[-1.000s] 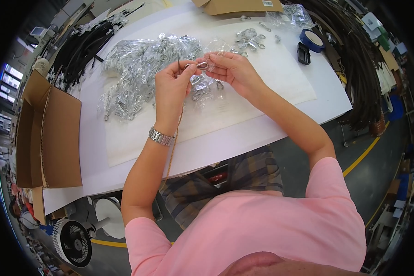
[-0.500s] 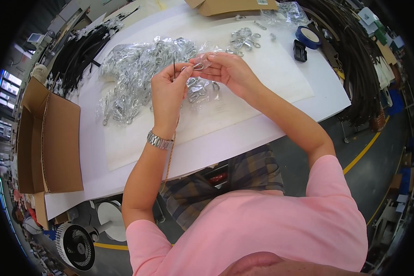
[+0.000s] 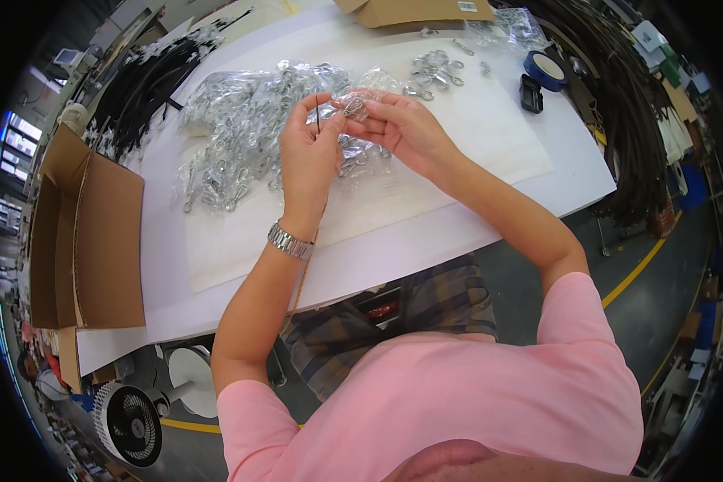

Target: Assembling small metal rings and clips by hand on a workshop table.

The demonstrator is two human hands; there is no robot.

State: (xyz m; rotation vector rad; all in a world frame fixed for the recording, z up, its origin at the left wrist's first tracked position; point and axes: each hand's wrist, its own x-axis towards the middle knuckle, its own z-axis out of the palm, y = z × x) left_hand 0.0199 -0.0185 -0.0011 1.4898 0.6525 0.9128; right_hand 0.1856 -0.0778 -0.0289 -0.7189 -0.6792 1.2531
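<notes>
Over the white table, my left hand [image 3: 309, 165] and my right hand [image 3: 414, 132] meet fingertip to fingertip. Between them is a small silvery metal hook [image 3: 353, 106], partly covered by crinkled clear plastic; the fingers of my right hand are closed on it. A thin dark rod [image 3: 317, 115] stands upright from the closed fingers of my left hand, whose thumb tip reaches the hook. Behind and left of my hands spreads a pile of silvery metal hooks in clear plastic bags [image 3: 249, 104]. A looser group of unbagged hooks [image 3: 435, 68] lies farther right.
An open cardboard box [image 3: 108, 241] stands at the table's left edge, another cardboard box [image 3: 414, 11] at the back. Blue tape [image 3: 545, 71] and a black case [image 3: 530, 94] lie right. Dark straps [image 3: 631, 120] hang beyond. A fan [image 3: 128, 426] stands lower left.
My left hand has shifted slightly right, and the dark rod with it. The metal hook now shows more plainly between my fingertips. The whole view has tilted a little.
</notes>
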